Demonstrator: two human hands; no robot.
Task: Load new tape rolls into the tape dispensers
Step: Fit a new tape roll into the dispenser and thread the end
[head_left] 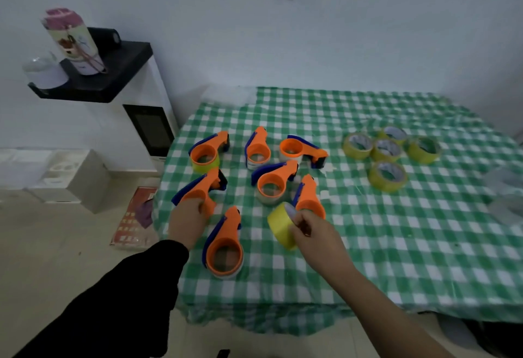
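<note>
Our left hand (185,223) grips an orange-and-blue plastic tape dispenser (202,187), while our right hand (317,234) holds a round yellow tape roll (278,224).

Our left arm, in a black sleeve (127,301), reaches forward, and our left hand (186,220) curls round a dispenser (202,187). Our bare right arm stretches in from the lower right, our right hand (312,231) pinching a tape roll (278,223).

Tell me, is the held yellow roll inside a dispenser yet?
Out: the right hand holds the yellow roll bare, with no orange frame around it.
</note>
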